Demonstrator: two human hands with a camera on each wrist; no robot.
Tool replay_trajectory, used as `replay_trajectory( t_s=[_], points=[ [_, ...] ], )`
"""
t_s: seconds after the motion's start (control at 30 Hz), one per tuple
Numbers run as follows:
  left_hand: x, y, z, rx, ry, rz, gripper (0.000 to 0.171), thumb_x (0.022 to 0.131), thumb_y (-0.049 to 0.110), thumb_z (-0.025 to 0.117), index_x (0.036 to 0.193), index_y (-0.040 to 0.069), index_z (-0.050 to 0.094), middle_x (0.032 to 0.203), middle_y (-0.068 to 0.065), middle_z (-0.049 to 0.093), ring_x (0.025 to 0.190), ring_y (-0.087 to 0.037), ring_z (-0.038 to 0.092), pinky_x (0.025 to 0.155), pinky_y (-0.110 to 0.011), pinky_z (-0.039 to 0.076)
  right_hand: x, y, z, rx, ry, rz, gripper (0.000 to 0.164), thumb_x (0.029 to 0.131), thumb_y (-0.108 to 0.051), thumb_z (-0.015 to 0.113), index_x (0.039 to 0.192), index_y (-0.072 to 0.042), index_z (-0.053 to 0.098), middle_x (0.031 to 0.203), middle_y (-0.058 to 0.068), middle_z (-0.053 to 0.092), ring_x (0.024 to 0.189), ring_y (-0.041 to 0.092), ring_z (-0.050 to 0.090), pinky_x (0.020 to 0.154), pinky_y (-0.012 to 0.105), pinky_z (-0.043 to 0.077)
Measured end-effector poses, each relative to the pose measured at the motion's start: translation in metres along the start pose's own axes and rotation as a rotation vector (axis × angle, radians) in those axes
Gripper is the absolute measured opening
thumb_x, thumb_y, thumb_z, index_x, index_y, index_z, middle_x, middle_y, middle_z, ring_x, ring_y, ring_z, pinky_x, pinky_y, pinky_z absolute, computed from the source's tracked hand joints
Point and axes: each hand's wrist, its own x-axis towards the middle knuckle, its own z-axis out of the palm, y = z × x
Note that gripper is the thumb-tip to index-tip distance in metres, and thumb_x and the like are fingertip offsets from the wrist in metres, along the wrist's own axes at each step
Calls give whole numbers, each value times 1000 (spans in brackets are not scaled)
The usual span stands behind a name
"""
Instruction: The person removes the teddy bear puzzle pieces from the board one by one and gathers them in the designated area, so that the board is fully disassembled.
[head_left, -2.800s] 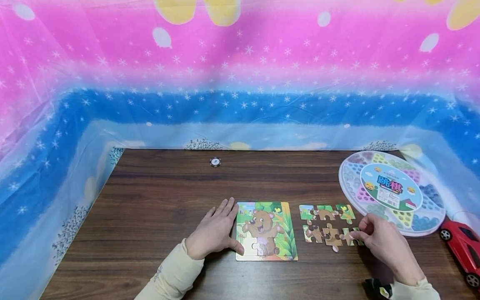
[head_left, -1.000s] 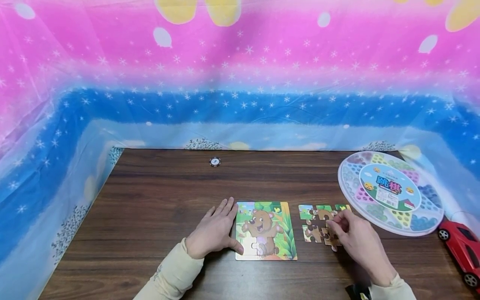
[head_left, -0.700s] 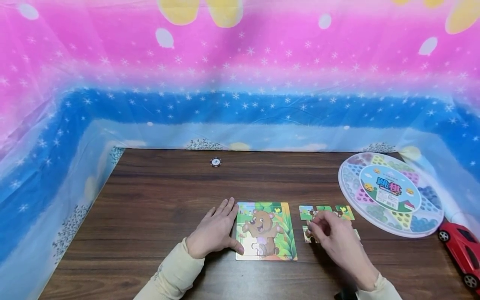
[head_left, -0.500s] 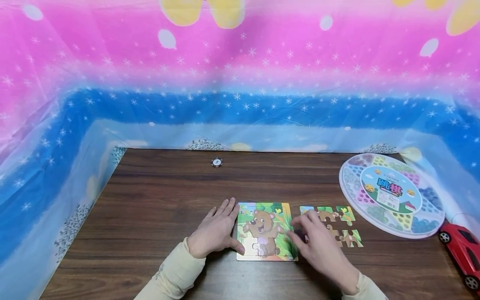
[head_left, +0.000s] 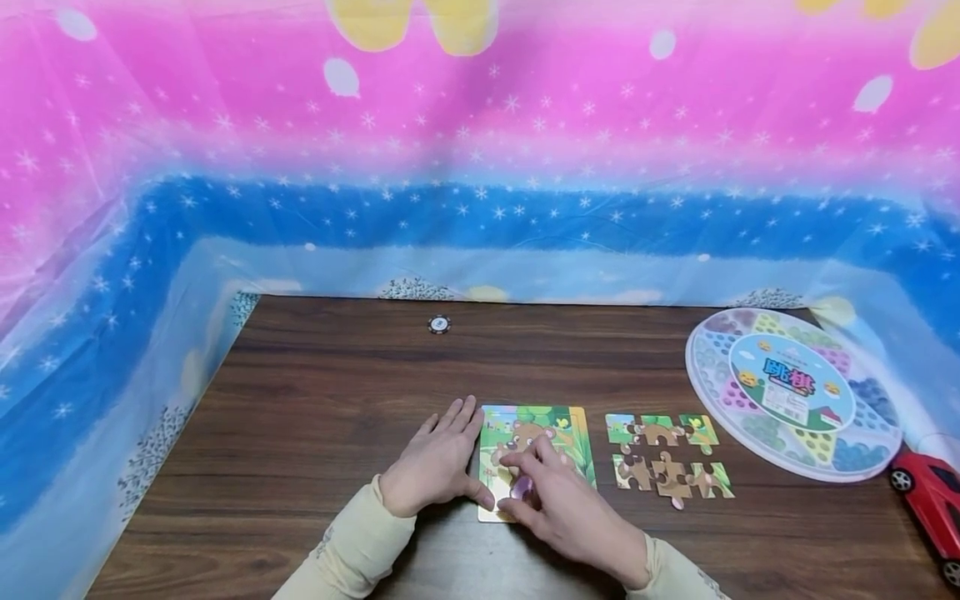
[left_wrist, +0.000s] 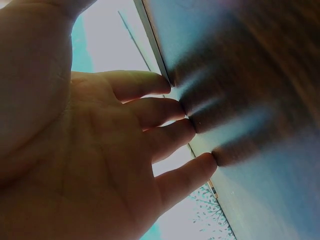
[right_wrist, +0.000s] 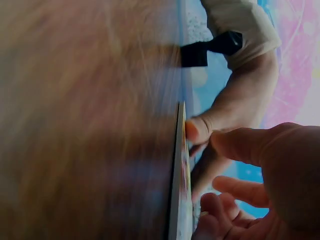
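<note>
A bear jigsaw puzzle in a square board (head_left: 579, 417) lies on the dark wooden table. Along the board's left side my left hand (head_left: 435, 462) rests with straight fingers, its thumb over the lower left corner. In the left wrist view, the left fingertips (left_wrist: 205, 165) touch the tabletop. My right hand (head_left: 562, 504) is over the lower middle of the board, thumb and fingers bent and apart, with nothing seen between them; it hides part of the bear. Several loose puzzle pieces (head_left: 667, 475) lie in two rows right of the board.
A round Chinese checkers set (head_left: 791, 387) with a clear cover lies at the right, near a red toy car (head_left: 930, 508). A poker chip (head_left: 439, 324) sits toward the back. Patterned cloth (head_left: 480, 208) hangs around the table's back and sides.
My right hand has moved left from the loose pieces to above the board, uncovering all of them. The left hand has kept its place at the board's left edge.
</note>
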Motion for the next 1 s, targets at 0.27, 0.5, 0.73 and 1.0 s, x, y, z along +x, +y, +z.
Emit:
replay_trajectory(
  t_s=[0.27,0.5,0.73,1.0],
  points=[
    [0,1,-2,0,5,6,120,64,63,79,152,-1,28,159,-18,20,146,-32,18,112,-53,24,-1,-1,4,-55,-41,-11,43,84,-31,76,119,-7,64,98,-4,44,75,3,45,65,20,42],
    [-1,0,-1,-2,7,3,120,63,62,79,151,-1,29,158,-18,21,146,-32,19,112,-54,25,-2,-2,5,0,-58,-28,23,86,-24,75,102,-12,65,91,-5,46,72,0,47,62,17,43],
    [-1,1,-1,-4,1,2,120,63,62,79,152,-1,28,158,-18,20,146,-32,18,112,-53,25,-4,-2,5,-44,-55,-55,30,83,-29,77,102,-12,62,89,-6,45,70,0,43,62,16,41],
    [0,0,-1,3,-1,11,120,64,63,78,152,-2,28,158,-19,20,146,-32,18,112,-53,26,-3,-4,5,-36,-62,-17,45,85,-31,75,118,-4,61,92,-3,46,70,3,43,59,19,41]
  ],
)
